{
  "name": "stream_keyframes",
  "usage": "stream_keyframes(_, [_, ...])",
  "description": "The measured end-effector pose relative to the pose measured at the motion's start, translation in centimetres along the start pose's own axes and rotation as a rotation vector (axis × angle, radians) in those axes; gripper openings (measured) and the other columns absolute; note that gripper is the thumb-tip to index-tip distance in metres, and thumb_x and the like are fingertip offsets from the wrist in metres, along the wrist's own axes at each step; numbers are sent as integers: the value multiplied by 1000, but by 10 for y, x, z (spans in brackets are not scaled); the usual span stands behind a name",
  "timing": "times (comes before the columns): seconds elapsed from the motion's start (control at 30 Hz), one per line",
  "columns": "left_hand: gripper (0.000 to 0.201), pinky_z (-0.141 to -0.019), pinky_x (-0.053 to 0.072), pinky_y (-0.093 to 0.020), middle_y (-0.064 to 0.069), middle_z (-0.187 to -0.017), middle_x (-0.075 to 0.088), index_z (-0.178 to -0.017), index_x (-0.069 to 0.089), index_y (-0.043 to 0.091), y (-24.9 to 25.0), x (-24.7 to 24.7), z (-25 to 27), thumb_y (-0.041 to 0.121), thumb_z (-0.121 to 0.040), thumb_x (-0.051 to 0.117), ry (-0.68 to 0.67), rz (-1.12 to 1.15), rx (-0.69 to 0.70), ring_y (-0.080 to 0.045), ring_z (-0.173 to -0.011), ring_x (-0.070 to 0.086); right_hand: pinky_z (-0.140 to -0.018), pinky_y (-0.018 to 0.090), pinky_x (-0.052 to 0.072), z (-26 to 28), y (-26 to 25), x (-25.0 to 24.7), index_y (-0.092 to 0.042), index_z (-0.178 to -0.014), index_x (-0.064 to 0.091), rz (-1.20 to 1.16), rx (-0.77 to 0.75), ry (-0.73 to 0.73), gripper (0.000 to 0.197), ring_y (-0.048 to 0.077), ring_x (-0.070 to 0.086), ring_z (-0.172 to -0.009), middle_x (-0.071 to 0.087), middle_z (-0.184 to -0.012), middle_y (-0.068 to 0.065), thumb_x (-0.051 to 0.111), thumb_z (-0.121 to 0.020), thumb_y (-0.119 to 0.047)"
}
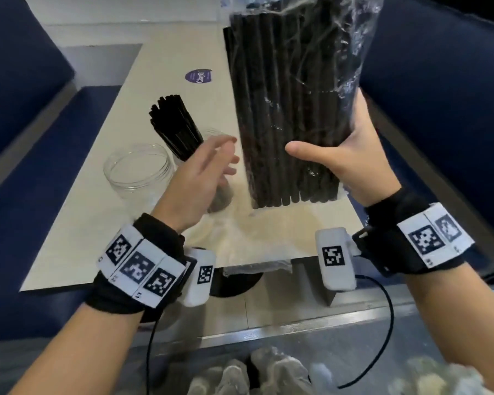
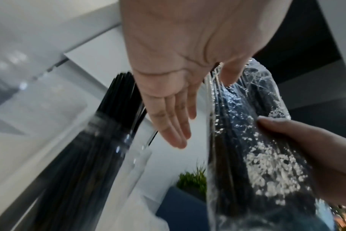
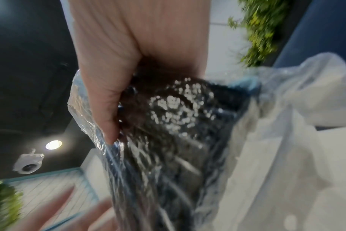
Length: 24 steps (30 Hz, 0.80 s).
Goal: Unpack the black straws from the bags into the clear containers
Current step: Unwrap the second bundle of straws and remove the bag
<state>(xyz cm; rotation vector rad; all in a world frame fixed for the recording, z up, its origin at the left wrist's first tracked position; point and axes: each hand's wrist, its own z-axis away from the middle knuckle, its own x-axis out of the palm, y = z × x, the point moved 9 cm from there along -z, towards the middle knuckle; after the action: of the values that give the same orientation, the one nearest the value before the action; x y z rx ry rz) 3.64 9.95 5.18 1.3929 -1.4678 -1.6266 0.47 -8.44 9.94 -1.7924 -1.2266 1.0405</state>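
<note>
Nearest, the right hand grips a clear bag packed with black straws, the thumb pressed across the front of the bundle and the fingers wrapped behind it. It grips low on the bundle, probably so the weight sits in the palm and the loose upper end of the bag stays free to be opened. The right wrist view shows the same clamp, with the thumb bearing on the crinkled plastic. The bag is lifted clear of the table, standing roughly upright and tipped a little away from the person.

Just beside it the left hand is empty, its fingers straight and spread, the palm turned toward the bag. It hangs apart from the plastic, not yet touching, seemingly ready to take the bag's other side or draw the straws out. The left wrist view confirms flat, relaxed fingers with a gap to the bag.

Beyond the left hand stands an empty jar, its mouth open and within easy reach, the likely home for this bundle. Just behind it a filled jar holds a sheaf of black straws leaning leftward, so one container looks done. A purple sticker lies farther back on the tabletop.
</note>
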Motion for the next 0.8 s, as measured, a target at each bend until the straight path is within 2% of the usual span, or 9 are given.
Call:
stream_keyframes(0.1, [55, -91, 47, -18, 13, -117, 58, -123, 41, 30, 28, -16, 10, 52, -74, 54, 9, 145, 156, -1, -110, 57, -93, 10, 42, -7, -13, 40, -24, -124, 34, 0, -36, -143, 73, -13, 51, -110, 50, -118, -18, 79, -69, -9])
stream_keyframes(0.23, [86, -94, 48, -19, 11, -124, 55, -126, 37, 26, 19, -42, 18, 41, -54, 83, 205, 139, 141, 2, -115, 54, -86, 1, 39, -4, -14, 87, -18, -126, 30, 90, -28, -328, 70, -27, 45, -100, 41, -112, -26, 75, -73, -18])
stream_keyframes(0.33, [86, -85, 47, -7, 19, -110, 57, -116, 43, 27, 3, -56, 29, 34, -42, 86, 311, 102, 100, 15, -101, 56, -87, 18, 49, 6, -7, 116, -4, -126, 24, 208, 11, -458, 68, -8, 53, -95, 43, -110, -12, 70, -79, -21])
stream_keyframes(0.43, [80, -85, 52, -16, 7, -104, 65, -113, 54, 6, -17, -67, 35, 21, -41, 84, 344, 204, 87, 5, -95, 64, -85, 38, 50, 18, -4, 137, -6, -118, 29, 284, 13, -525, 64, 20, 55, -104, 45, -109, -1, 75, -75, -21])
stream_keyframes(0.5, [83, -84, 53, -19, -1, -105, 66, -115, 51, -7, -29, -72, 39, 11, -42, 87, 345, 224, 78, -1, -96, 66, -86, 37, 48, 20, 0, 149, -6, -119, 34, 343, 11, -518, 68, 22, 51, -103, 42, -102, -8, 78, -69, -21])
stream_keyframes(0.6, [68, -78, 50, -10, 8, -102, 62, -108, 49, 9, -45, -80, 45, -7, -51, 83, 355, 215, 65, 11, -91, 62, -95, 38, 45, 21, 12, 169, -10, -128, 38, 406, -11, -548, 81, 21, 49, -111, 47, -117, 0, 77, -62, -35])
stream_keyframes(0.67, [66, -77, 48, -8, 13, -100, 61, -102, 47, 23, -58, -84, 48, -8, -54, 82, 376, 185, 46, 15, -90, 60, -98, 16, 41, 22, 21, 177, -8, -134, 34, 315, 31, -573, 83, 3, 45, -114, 45, -122, -2, 78, -65, -22])
stream_keyframes(0.73, [65, -77, 49, -9, 16, -99, 60, -97, 47, 29, -72, -86, 50, -4, -55, 84, 387, 161, 11, 16, -89, 59, -82, -8, 32, 28, 31, 182, -8, -141, 23, 254, 107, -636, 86, -16, 39, -101, 37, -120, -11, 75, -72, -3])
stream_keyframes(0.8, [67, -81, 50, -13, 18, -100, 60, -97, 46, 34, -85, -84, 52, -1, -56, 85, 372, 136, -27, 13, -92, 59, -73, -12, 30, 35, 41, 184, -15, -146, 7, 238, 184, -706, 98, -11, 32, -109, 29, -131, -12, 73, -74, -2])
